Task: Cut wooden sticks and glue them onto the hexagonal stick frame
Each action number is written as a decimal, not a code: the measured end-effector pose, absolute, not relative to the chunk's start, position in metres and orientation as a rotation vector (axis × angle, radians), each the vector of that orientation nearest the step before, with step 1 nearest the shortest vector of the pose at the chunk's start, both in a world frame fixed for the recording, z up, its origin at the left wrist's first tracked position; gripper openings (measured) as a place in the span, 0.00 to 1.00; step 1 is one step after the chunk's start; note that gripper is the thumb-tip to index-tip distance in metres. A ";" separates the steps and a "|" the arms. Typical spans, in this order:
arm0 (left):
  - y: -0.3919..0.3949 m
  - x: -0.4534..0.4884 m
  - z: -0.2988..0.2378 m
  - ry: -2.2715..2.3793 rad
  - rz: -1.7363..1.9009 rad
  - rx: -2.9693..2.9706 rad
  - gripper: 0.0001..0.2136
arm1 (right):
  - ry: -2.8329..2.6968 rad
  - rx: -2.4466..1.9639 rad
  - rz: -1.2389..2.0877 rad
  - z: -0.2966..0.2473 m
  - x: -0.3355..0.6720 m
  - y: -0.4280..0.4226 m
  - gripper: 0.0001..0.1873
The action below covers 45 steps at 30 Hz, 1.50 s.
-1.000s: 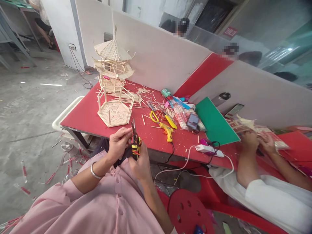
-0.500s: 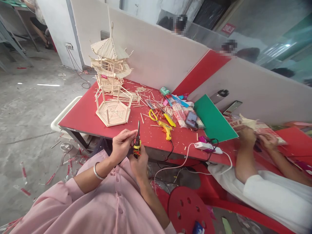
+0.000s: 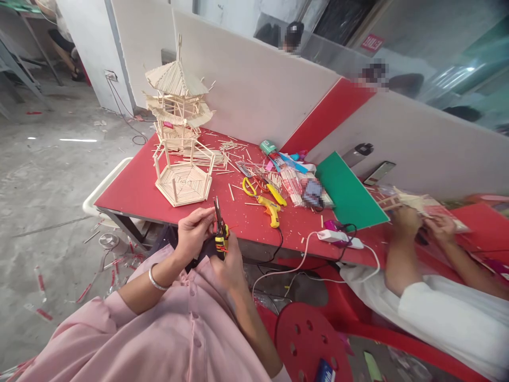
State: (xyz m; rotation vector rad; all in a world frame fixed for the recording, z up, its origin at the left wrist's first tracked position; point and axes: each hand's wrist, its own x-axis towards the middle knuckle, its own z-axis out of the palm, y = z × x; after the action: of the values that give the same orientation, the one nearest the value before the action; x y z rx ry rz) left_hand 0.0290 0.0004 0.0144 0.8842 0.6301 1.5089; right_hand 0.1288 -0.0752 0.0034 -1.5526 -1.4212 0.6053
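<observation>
My right hand is wrapped round a pair of pliers with yellow-and-black handles; their dark jaws point up, slightly apart. Just left of the jaws, my left hand is closed in a pinch, its fingertips close to the tool. Whatever it pinches is too small to make out. Beyond both hands, on the red table, stands an open hexagonal frame of wooden sticks with a patterned stick floor. A tiered stick pagoda rises behind it.
A yellow glue gun and yellow-handled scissors lie right of the frame on the red table. Loose sticks are scattered behind. A green board and white power strip lie further right, near a co-worker's hands.
The pliers have tilted and shifted slightly left. My left hand has drawn back a little, its fingertips lower beside the jaws. The co-worker's hands have moved slightly.
</observation>
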 end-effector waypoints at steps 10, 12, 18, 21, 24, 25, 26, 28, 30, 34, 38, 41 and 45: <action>0.002 0.025 0.009 0.639 1.575 1.041 0.07 | -1.459 -1.529 0.726 0.013 0.124 -0.078 0.29; 0.001 0.024 0.011 0.647 1.590 1.089 0.07 | -1.457 -1.541 0.749 0.015 0.123 -0.080 0.30; 0.001 0.018 0.015 0.664 1.629 1.211 0.06 | -1.414 -1.605 0.727 0.013 0.120 -0.080 0.21; 0.000 0.021 0.012 0.651 1.611 1.164 0.07 | -1.321 -1.579 0.737 0.009 0.115 -0.078 0.14; -0.001 0.025 0.009 0.659 1.564 1.102 0.07 | -1.253 -1.490 0.803 0.005 0.113 -0.077 0.16; -0.001 0.026 0.008 0.667 1.553 1.073 0.07 | -1.255 -1.461 0.832 0.004 0.114 -0.076 0.19; -0.001 0.026 0.007 0.673 1.545 1.044 0.08 | -1.266 -1.443 0.847 0.004 0.116 -0.076 0.22; 0.000 0.027 0.006 0.676 1.543 0.996 0.08 | -1.310 -1.438 0.817 0.003 0.120 -0.076 0.27; 0.001 0.027 0.005 0.671 1.558 0.975 0.08 | -1.366 -1.465 0.752 0.002 0.124 -0.076 0.30; 0.001 0.026 0.003 0.673 1.586 0.994 0.07 | -1.397 -1.501 0.709 -0.001 0.123 -0.076 0.31; 0.000 0.025 0.003 0.690 1.588 1.028 0.08 | -1.385 -1.490 0.749 -0.001 0.120 -0.077 0.32; -0.001 0.025 0.004 0.687 1.594 1.039 0.07 | -1.375 -1.470 0.827 0.002 0.119 -0.078 0.33; -0.002 0.022 0.007 0.716 1.613 1.120 0.07 | -1.374 -1.514 0.851 0.008 0.118 -0.081 0.29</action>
State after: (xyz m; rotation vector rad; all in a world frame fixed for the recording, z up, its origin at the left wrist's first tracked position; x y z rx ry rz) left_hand 0.0223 -0.0022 0.0067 1.1204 0.7160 1.6132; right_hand 0.1184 -0.0806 0.0079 -1.5142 -1.3739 0.8508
